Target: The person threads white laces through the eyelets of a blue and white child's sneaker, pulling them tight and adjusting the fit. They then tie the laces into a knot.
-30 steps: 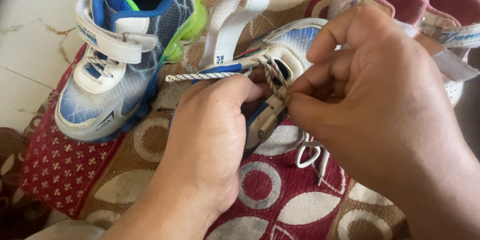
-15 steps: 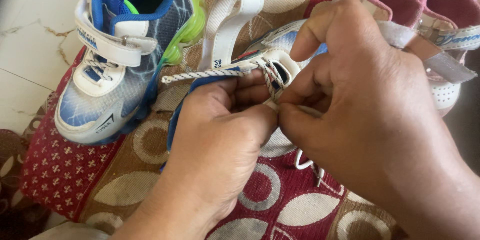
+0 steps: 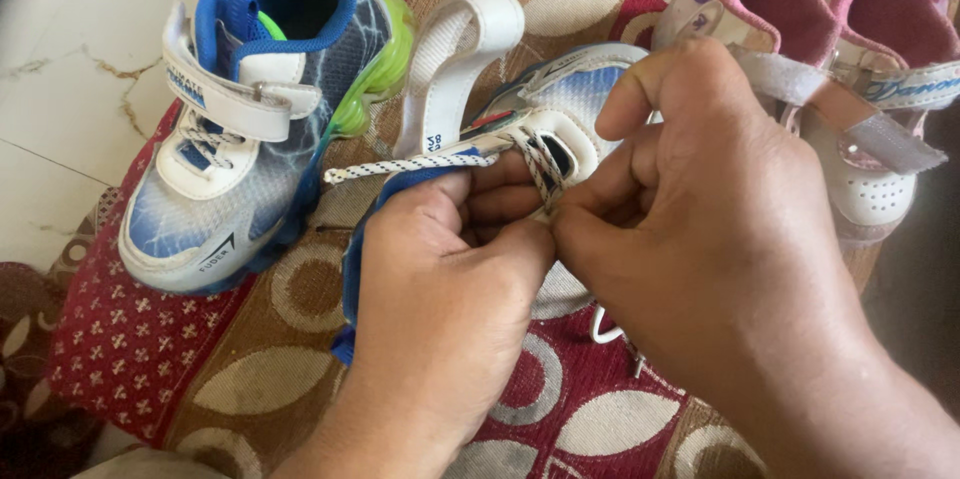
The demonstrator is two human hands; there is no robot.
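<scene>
A red and brown woven cushion with cream oval patterns [image 3: 250, 379] is laid on a pale marble floor [image 3: 70, 79]. A blue and white strapped sneaker [image 3: 230, 139] rests on it, left of the left hand [image 3: 440, 309]; pink and white shoes [image 3: 850, 69] sit beyond the right hand [image 3: 720, 239].

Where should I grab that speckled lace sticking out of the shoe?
Probably the lace by its free tip at the left end, coming from the left: it pokes out sideways, bare, above the left hand, while the right hand covers the eyelets.
</scene>
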